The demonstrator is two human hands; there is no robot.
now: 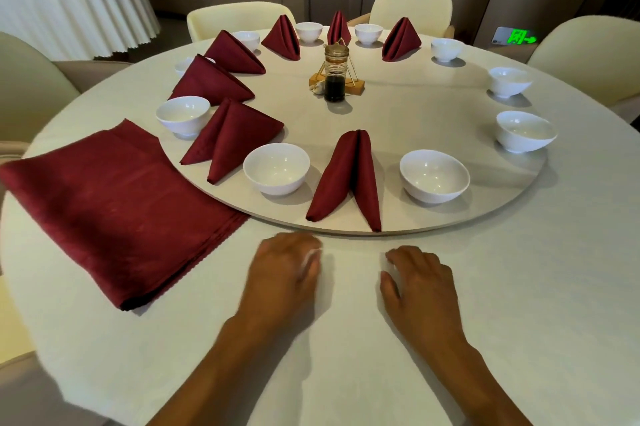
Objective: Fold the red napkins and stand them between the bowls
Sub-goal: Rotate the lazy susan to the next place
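Several folded red napkins stand on the round turntable (450,221) between white bowls. The nearest folded napkin (349,179) stands between a near-left bowl (276,168) and a near-right bowl (434,176). A stack of flat red napkins (114,207) lies on the tablecloth at the left, its far corner reaching the turntable's edge. My left hand (284,273) and my right hand (420,282) hover palm down over the white cloth just in front of the turntable. Both hold nothing; the left one is blurred.
A dark sauce bottle (334,74) on a small wooden stand sits at the turntable's middle. More white bowls (524,131) line the right rim with no napkins between them. Cream chairs (412,6) ring the table. Another clothed table (72,10) stands at the far left.
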